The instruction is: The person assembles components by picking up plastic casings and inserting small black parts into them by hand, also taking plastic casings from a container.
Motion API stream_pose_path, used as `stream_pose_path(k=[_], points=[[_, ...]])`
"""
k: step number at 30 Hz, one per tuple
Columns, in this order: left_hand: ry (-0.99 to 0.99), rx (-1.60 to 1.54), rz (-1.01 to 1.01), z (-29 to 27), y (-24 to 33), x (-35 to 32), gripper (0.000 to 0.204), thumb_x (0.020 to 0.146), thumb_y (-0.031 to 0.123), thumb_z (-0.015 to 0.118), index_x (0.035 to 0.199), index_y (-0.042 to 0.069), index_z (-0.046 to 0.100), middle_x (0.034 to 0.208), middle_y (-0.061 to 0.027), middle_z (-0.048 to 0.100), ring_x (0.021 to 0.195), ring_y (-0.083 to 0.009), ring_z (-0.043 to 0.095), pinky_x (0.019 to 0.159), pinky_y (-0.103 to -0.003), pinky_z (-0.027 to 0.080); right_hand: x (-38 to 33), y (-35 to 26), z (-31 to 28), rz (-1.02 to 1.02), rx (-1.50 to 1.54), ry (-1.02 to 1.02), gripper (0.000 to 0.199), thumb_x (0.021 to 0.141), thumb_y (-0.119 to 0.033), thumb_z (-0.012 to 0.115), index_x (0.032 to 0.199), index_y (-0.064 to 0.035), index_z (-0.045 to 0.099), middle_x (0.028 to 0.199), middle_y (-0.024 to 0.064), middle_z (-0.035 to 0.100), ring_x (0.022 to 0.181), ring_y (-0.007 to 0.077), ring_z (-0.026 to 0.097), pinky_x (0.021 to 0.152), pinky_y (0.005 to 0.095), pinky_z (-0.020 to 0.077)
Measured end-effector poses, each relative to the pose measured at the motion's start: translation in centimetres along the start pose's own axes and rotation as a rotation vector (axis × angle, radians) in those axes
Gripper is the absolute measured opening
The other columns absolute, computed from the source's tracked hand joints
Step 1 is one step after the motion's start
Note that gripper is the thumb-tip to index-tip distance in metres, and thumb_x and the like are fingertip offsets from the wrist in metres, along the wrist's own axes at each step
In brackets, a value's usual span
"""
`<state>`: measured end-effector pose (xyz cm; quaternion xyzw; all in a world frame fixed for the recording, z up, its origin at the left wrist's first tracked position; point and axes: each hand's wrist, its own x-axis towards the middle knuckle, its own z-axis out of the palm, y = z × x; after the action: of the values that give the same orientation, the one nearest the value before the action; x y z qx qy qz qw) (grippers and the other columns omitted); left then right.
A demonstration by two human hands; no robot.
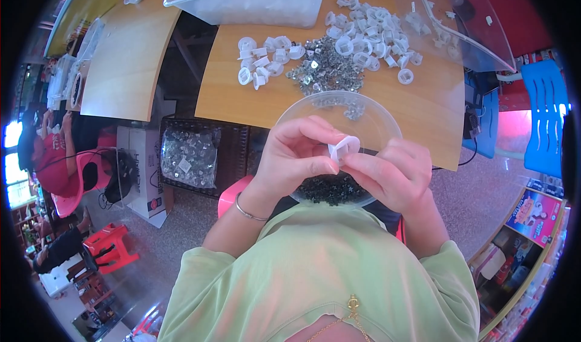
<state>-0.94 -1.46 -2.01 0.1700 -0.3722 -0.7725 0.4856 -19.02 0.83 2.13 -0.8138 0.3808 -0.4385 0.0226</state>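
Note:
My left hand (290, 154) pinches a small white plastic piece (347, 143) with a round flange between thumb and fingers. My right hand (399, 172) is closed, its thumb and fingertips pressed together at the piece's near right side. Whatever those fingertips hold is hidden or too small to make out. Both hands are above a clear round plastic bowl (391, 123), which sits at the table's near edge with many small dark parts (330, 188) in its bottom. Just beyond the bowl lies a heap of small shiny metal pieces (327, 67).
Loose white plastic pieces lie in a left group (264, 61) and a larger right group (372, 36) on the wooden table (423, 109). A translucent bin (260, 8) stands at the back. A bag of metal parts (189, 154) is left; a blue chair (541, 118) is right.

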Motion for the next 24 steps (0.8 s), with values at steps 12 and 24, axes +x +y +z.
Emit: stream_pose_path(k=[12, 24], points=[[-0.065, 0.025, 0.139, 0.24, -0.07, 0.11, 0.035, 0.065, -0.008, 0.074, 0.097, 0.0, 0.064, 0.098, -0.0116, 0.061, 0.093, -0.0191, 0.061, 0.08, -0.03, 0.051, -0.19, -0.09, -0.11, -0.061, -0.039, 0.012, 0.039, 0.055, -0.008, 0.069, 0.094, -0.0152, 0.069, 0.056, -0.0042, 0.032, 0.044, 0.0074, 0.035, 0.038, 0.0216, 0.0291], [-0.093, 0.032, 0.185, 0.63, -0.02, 0.35, 0.034, 0.066, -0.005, 0.076, 0.097, 0.0, 0.064, 0.097, -0.0122, 0.062, 0.092, -0.0198, 0.062, 0.08, -0.03, 0.051, -0.22, 0.19, -0.28, -0.084, 0.029, 0.058, 0.034, 0.055, -0.009, 0.07, 0.089, -0.0126, 0.068, 0.055, -0.0044, 0.034, 0.044, 0.008, 0.036, 0.038, 0.0222, 0.0281]])
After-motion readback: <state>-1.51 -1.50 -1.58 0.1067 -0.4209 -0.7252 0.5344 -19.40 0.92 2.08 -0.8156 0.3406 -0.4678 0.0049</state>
